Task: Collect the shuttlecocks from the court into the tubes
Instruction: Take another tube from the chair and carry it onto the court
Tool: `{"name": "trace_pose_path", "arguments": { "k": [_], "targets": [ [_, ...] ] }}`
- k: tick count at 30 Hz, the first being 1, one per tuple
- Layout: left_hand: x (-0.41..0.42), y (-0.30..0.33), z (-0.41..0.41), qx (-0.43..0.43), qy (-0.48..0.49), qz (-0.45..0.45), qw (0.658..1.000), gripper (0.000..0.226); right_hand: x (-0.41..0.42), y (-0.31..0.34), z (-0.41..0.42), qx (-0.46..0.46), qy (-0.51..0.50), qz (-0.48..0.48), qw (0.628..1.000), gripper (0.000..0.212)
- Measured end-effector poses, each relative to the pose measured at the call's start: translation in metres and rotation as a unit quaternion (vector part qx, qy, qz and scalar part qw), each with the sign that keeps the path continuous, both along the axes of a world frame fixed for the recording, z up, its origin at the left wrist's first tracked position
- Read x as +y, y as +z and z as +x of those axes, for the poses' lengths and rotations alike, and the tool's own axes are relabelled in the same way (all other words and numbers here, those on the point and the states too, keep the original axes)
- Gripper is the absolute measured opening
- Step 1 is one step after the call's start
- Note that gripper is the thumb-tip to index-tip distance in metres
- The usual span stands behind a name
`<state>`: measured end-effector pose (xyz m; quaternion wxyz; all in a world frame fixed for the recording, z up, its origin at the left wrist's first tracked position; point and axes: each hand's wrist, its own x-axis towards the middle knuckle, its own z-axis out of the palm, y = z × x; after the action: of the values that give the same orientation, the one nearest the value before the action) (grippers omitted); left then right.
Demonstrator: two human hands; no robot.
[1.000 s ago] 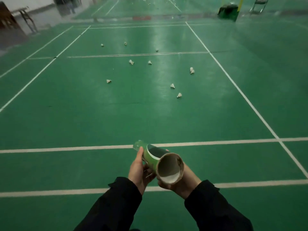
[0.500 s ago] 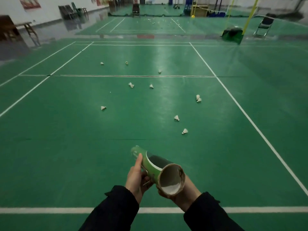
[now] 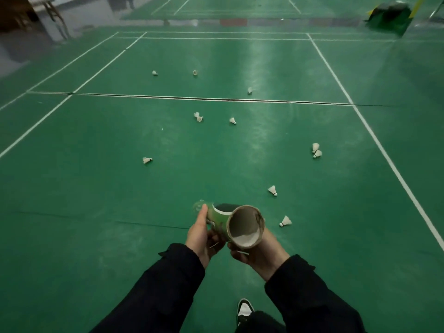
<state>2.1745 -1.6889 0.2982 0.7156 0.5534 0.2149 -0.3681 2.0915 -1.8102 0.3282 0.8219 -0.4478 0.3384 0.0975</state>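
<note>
Green court floor [image 3: 96, 236] with white lines [image 3: 374, 138] and a dark seam running across mid-frame. Glossy, light streaks reflect off it. Grey walkway far left with a wooden table [image 3: 36, 10], green bag [image 3: 391, 16] by a yellow post top right, next court behind.

Both hands grip the green tube [image 3: 223, 218], open cardboard mouth tilted toward the camera, something white inside at the bottom edge. Left hand [image 3: 200, 233] wraps the body, thumb along the side. Right hand [image 3: 258, 252] cups the mouth end from below, fingers curled under it. Black sleeves, 1 black-and-white shoe [image 3: 245, 310] at the bottom.

12 shuttlecocks on the floor ahead: nearest one [image 3: 286, 221] just right of the tube, next one [image 3: 273, 190] a bit beyond, a pair touching [image 3: 316, 150] further right, one alone on the left [image 3: 146, 160], the rest further out.

Vs 0.5 s ago: shuttlecocks sit lower and closer in frame, view pitched down, shoe now showing, same hold on the tube
</note>
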Motion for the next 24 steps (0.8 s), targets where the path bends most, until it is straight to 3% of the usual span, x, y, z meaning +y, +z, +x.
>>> {"name": "trace_pose_path", "arguments": {
  "k": [9, 16, 24],
  "targets": [
    [-0.101, 0.012, 0.247, 0.039, 0.09, -0.028, 0.995, 0.068, -0.114, 0.0, 0.275, 0.022, 0.088, -0.008, 0.996, 0.022],
    [-0.184, -0.018, 0.473, 0.085, 0.115, -0.013, 0.99, 0.054, -0.198, -0.023, 0.504, 0.071, 0.076, -0.018, 0.994, 0.023],
    [-0.279, -0.004, 0.723, 0.075, 0.115, -0.003, 0.991, 0.052, -0.302, -0.009, 0.752, 0.04, 0.067, -0.03, 0.996, 0.023]
  ]
}}
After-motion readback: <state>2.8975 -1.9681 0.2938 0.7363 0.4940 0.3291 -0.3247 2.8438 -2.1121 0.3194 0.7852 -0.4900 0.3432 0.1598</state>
